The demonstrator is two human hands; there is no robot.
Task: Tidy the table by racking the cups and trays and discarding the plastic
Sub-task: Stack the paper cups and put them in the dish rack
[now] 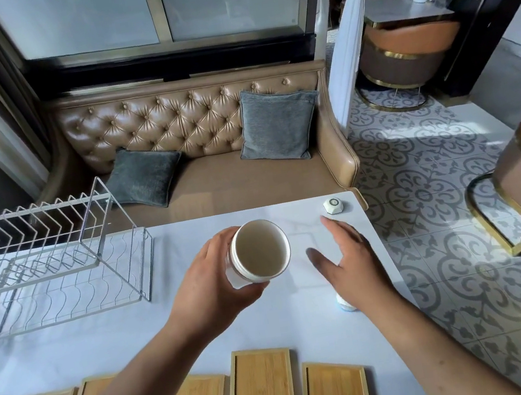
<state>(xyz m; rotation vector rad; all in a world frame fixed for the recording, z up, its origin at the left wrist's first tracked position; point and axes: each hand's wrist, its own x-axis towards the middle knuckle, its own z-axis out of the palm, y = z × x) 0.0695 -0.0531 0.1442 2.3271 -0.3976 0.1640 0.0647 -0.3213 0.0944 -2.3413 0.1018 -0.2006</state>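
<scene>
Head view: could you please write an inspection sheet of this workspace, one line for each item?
Surface: white table, wire rack at its left.
Job's things: cup, held tilted; five wooden trays flat at near edge.
Clutter: white hexagonal device at far right corner; small white-blue object under right wrist.
Hands: left hand grips the cup; right hand open, fingers spread.
Cables: nothing seen.
Surroundings: tufted sofa with two grey cushions; patterned floor.
</scene>
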